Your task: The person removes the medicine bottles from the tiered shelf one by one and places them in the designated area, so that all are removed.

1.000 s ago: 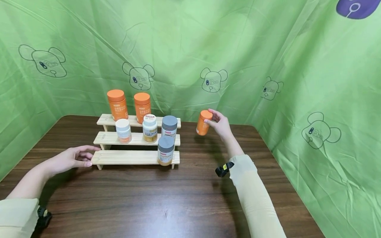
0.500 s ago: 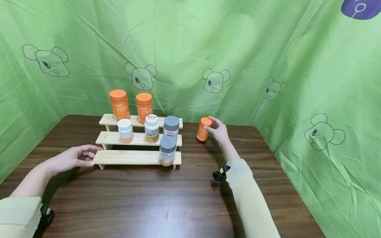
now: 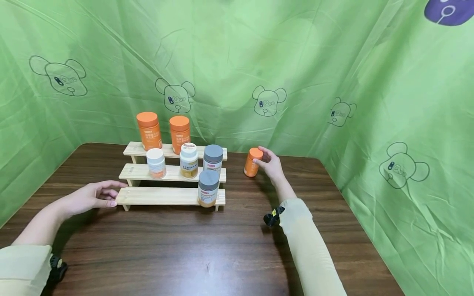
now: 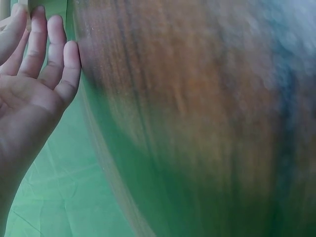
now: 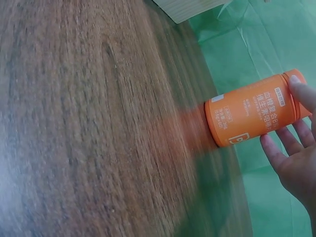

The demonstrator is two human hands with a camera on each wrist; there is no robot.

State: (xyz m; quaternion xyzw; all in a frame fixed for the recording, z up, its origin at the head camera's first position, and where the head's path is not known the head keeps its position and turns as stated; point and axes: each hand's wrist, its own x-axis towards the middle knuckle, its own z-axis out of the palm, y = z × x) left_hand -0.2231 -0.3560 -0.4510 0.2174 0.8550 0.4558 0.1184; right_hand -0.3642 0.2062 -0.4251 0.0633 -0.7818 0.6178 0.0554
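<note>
The right hand (image 3: 272,163) has its fingertips (image 5: 297,88) on the cap end of the orange bottle (image 3: 253,162), thumb and fingers pinched round its top. The bottle stands on the table (image 3: 207,255) just right of the rack (image 3: 168,196), level with the rack's middle step and well apart from the bottles on it. In the right wrist view its base (image 5: 213,124) meets the wood, so it looks set down, or all but. To do this well, the bottle should stand flat and steady before the fingers loosen, and they should lift straight off the cap without dragging it sideways, since a tall, narrow bottle tips easily.

The left hand (image 3: 91,196) lies flat on the table at the rack's left end, fingers straight and relaxed, their tips (image 4: 55,49) touching the bottom step; it holds nothing. It is well placed to steady the rack.

A second ago the right hand held the bottle in the air, tilted, right of the rack's top step. Since then it has come down and stands nearly upright on the wood. The left hand and the six bottles on the rack have not moved.
</note>
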